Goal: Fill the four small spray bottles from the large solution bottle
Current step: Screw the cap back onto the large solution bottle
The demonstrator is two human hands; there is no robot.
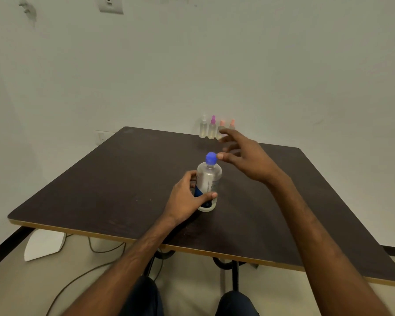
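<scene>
The large clear solution bottle (208, 179) with a blue cap (211, 158) stands upright mid-table. My left hand (187, 198) grips its lower body, thumb across the front. My right hand (244, 153) hovers just right of the cap with fingers spread and relaxed, the thumb tip close beside the cap; whether it touches is unclear. Several small spray bottles stand in a row at the table's far edge: a clear-topped one (203, 127), a purple-topped one (212, 127) and two orange-topped ones (221, 130) (232, 124), the last two partly hidden behind my right fingers.
A dark brown table (123, 179) with a light edge stands against a pale wall. Beneath it lie a white object (45, 244) and cables (96, 267) on the floor. My knees show under the near edge.
</scene>
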